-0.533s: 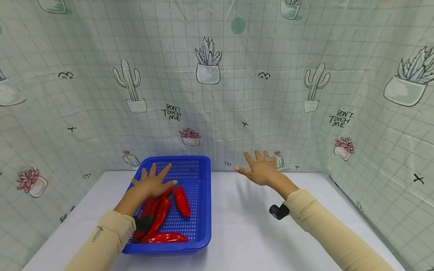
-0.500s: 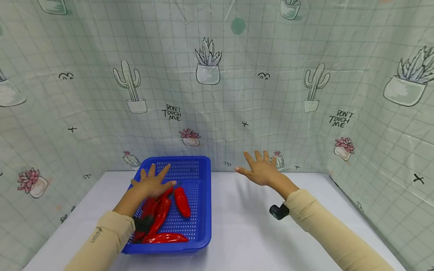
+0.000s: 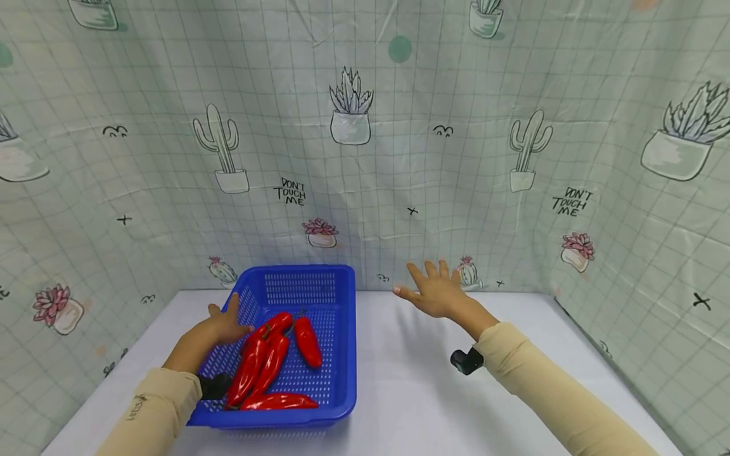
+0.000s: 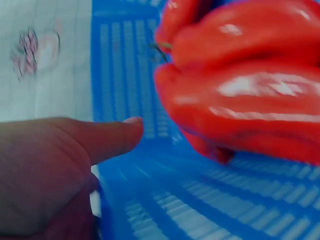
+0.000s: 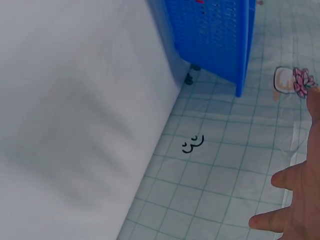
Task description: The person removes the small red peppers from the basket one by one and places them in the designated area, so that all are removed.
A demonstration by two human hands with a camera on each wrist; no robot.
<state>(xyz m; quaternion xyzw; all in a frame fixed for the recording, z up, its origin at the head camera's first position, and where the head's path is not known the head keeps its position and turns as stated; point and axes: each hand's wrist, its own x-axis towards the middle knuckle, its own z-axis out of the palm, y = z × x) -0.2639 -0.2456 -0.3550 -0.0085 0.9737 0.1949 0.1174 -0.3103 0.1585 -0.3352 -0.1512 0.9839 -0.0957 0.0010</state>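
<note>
A blue perforated basket (image 3: 349, 361) stands on the left part of the white table. Several glossy red peppers lie in it: a cluster (image 3: 270, 364) along the left side, one pepper (image 3: 308, 342) apart at the right, and another (image 3: 279, 401) across the near end. My left hand (image 3: 219, 326) is at the basket's left wall, thumb stretched over the inside and holding no pepper. In the left wrist view the thumb (image 4: 112, 137) is apart from the peppers (image 4: 250, 110); its other fingers are mostly hidden. With fingers spread, my right hand (image 3: 436, 294) hovers above the table, touching nothing.
A pale grid-patterned cloth (image 3: 365, 190) with cactus drawings hangs behind and on both sides of the white table (image 3: 410, 392). A black wrist camera (image 3: 466, 361) sits by the right sleeve, and another (image 3: 215, 386) by the left sleeve, over the basket's near-left side.
My left hand has shifted left, from above the peppers to the basket's left wall, uncovering more of the cluster. The right hand stays almost where it was.
</note>
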